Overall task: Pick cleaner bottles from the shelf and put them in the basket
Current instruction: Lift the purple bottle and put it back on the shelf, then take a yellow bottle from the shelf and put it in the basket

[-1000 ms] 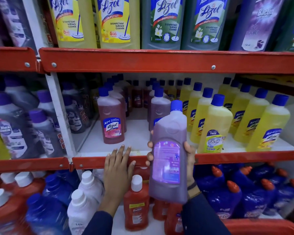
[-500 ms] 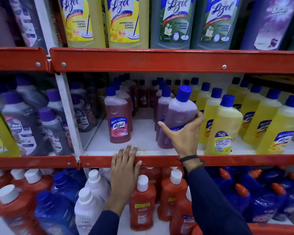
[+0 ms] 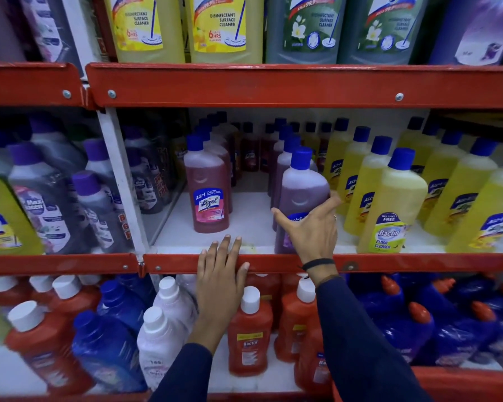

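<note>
My right hand [image 3: 312,227] wraps the purple bottle [image 3: 299,198] standing tall at the shelf [image 3: 273,264] front, so I pull toward me; my left hand [image 3: 222,265] lies flat, holding nothing.

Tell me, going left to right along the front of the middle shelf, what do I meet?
Grey bottles with purple caps → white upright post → pink Lizol bottle → purple bottle under the right hand → yellow Bactin floor cleaner → more yellow bottles.
</note>
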The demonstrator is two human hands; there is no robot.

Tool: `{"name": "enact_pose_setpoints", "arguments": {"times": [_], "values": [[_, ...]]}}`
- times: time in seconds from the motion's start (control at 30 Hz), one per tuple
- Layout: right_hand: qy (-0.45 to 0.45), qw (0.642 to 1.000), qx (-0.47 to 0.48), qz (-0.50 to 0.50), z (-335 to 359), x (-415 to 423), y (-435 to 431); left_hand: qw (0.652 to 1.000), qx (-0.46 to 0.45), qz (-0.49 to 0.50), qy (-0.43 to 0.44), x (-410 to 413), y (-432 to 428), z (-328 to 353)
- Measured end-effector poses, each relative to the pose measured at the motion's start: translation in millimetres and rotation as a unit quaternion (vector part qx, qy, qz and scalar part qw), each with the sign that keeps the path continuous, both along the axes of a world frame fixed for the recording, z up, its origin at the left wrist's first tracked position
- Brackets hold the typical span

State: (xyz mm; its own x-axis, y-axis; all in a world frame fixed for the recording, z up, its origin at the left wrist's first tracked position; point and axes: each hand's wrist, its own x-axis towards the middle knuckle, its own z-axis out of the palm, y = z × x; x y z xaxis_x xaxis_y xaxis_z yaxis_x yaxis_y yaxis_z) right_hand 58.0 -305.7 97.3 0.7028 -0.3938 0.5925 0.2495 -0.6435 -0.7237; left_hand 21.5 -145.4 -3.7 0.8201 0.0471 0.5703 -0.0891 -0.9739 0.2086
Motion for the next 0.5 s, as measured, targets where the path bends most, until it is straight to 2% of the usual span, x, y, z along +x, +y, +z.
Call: {"name": "enact_pose_setpoints", "arguments": {"times": [0.17,0.27,0.37,0.5], "values": [[0.021,1.000,-0.018,0.002,-0.5,-6.1,0.8,1.000,0.003,0.000,0.006,-2.2,0.4,1.3],[0.025,0.998,-0.012,0.057,-4.4,-14.3,-9.4,1.000,0.013,0.009,0.012,-2.4,-0.8,1.7],[-0.004,0.982,0.112,0.151,-10.6,-32.0,-43.8,0.999,0.033,0.019,0.019,-2.5,-2.9,4.4],[-0.171,0.941,0.272,0.102,-13.8,-47.4,-118.4,0.999,0.044,0.007,0.026,-2.3,-23.5,8.3]]}}
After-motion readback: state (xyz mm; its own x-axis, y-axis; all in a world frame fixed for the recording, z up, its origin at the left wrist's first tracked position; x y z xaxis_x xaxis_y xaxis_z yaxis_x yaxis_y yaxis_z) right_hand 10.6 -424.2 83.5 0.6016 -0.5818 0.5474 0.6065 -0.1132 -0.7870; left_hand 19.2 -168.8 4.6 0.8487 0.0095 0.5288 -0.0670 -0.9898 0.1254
